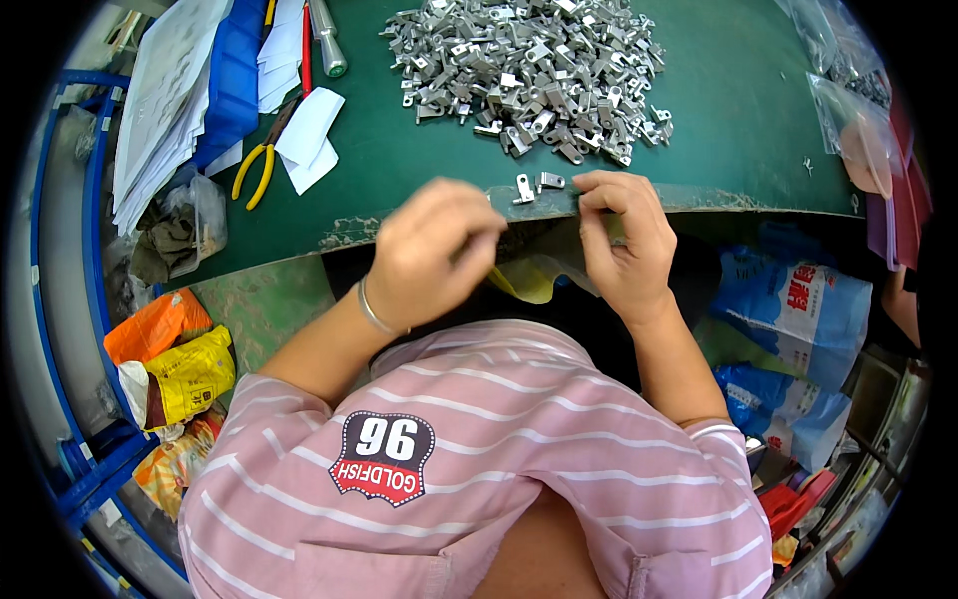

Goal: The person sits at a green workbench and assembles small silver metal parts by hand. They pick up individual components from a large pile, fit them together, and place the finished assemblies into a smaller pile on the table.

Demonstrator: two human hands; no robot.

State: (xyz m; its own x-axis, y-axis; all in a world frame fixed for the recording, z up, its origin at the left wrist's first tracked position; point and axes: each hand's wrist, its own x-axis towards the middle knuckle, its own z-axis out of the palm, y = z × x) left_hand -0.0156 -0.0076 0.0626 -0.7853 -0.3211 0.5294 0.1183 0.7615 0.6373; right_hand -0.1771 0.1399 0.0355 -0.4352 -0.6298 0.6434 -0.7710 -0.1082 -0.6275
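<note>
My left hand (436, 248) hovers over the near edge of the green table (738, 120), its fingers curled in toward the thumb and slightly blurred. Whatever they may hold is hidden. My right hand (631, 242) is at the same edge, thumb and fingertips drawn together in a pinch; I cannot make out anything between them. Between the hands, two small silvery metal brackets lie on the tabletop: one with a hole (524, 189) nearer the left hand, the other (550, 181) just beside my right fingertips. Beyond them spreads a large heap of similar metal brackets (534, 75).
On the left lie yellow-handled pliers (261, 172), white paper slips (309, 135), a metal-shafted tool (326, 40) and a blue bin (230, 90) beside stacked sheets. Clear plastic bags (848, 110) sit at the far right. Coloured sacks (195, 374) stand below, left and right.
</note>
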